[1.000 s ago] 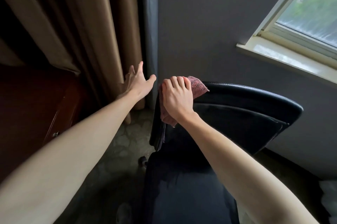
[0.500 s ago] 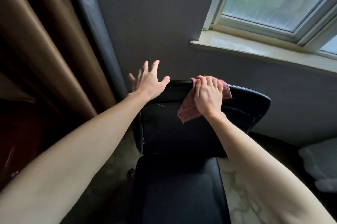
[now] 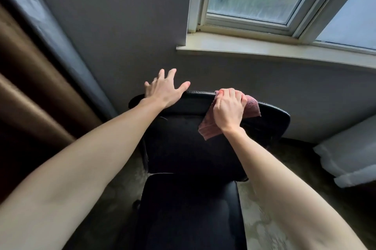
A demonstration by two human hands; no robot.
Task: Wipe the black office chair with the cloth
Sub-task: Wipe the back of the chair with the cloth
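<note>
We press the cloth (image 3: pixel 251 108) onto the top edge of the chair (image 3: pixel 191 148) back with our right hand (image 3: pixel 227 110), fingers curled together over it; pink folds stick out past the fingertips to the right and hang below the palm. Our left hand (image 3: pixel 164 89) sits at the left end of the same top edge, fingers spread apart and gripping nothing, well left of the cloth.
</note>
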